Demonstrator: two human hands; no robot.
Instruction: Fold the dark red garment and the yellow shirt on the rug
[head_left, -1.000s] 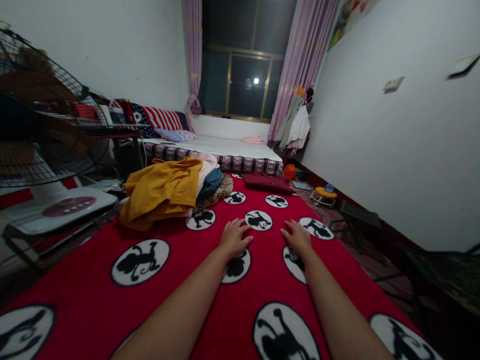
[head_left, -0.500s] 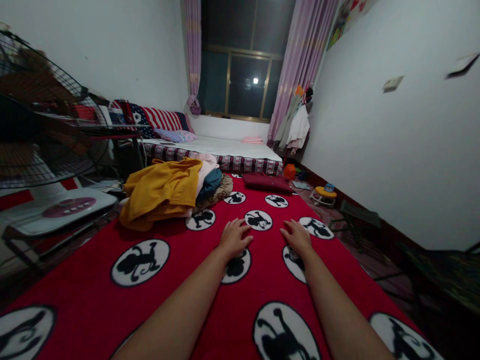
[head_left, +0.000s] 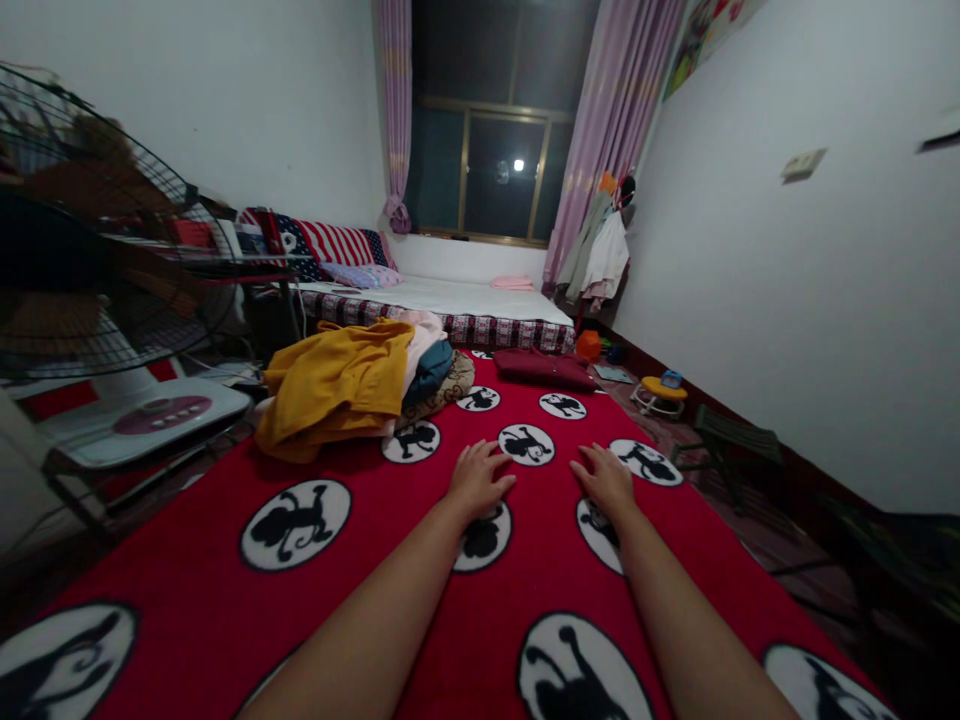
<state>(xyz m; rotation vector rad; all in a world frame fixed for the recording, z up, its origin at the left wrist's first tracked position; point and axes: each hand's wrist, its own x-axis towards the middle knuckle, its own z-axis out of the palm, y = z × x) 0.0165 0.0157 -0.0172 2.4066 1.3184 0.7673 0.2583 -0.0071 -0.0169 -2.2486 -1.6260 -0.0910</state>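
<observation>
Both my hands lie over a red blanket printed with black monkey figures in white circles. My left hand is palm down with its fingers spread, just below a monkey circle in the middle. To its right, my right hand is also palm down, fingers stretched and apart; neither holds anything. Beyond my left hand sits a heap of clothes, with a mustard-yellow garment on top and pink, teal and patterned cloth beside it. A folded dark red garment lies at the blanket's far end.
An electric fan stands close on the left. Past the blanket is a bed under a curtained window. A small yellow stool and a dark folding stool stand on the floor at the right, near the wall.
The whole view has shifted slightly, so everything appears a little further right. My hands keep the same open pose on the blanket, and the clothes have not moved.
</observation>
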